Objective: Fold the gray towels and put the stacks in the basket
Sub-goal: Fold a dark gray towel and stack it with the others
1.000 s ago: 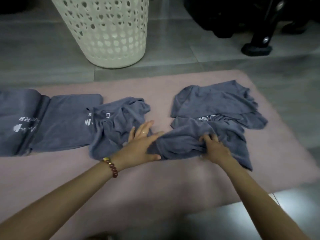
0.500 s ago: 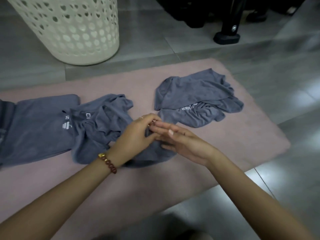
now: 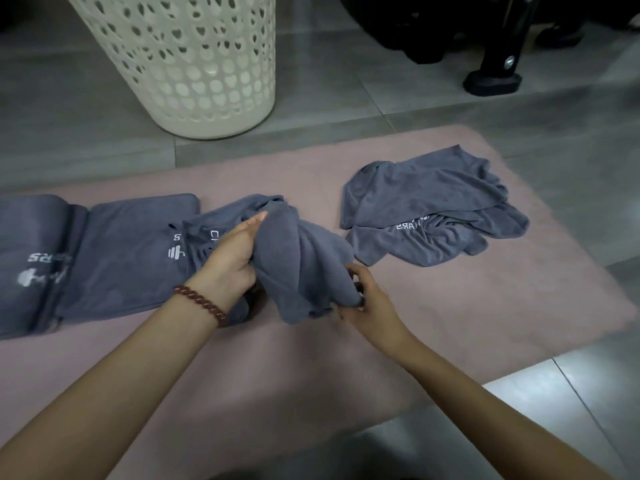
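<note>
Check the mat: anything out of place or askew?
Nothing spilled or damaged. The bunched towel in the left hand and right hand overlaps the folded towel, hiding part of its print. A crumpled towel lies on the mat, to the right.

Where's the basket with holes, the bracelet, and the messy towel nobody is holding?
basket (image 3: pixel 194 64), head view, on its wall full of holes.
bracelet (image 3: pixel 204 304), head view, on the beads around the wrist.
messy towel (image 3: pixel 426 199), head view, on its smoother upper part.

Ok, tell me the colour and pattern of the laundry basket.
The basket is cream, its wall pierced with heart-shaped holes; head view shows it best.
</note>
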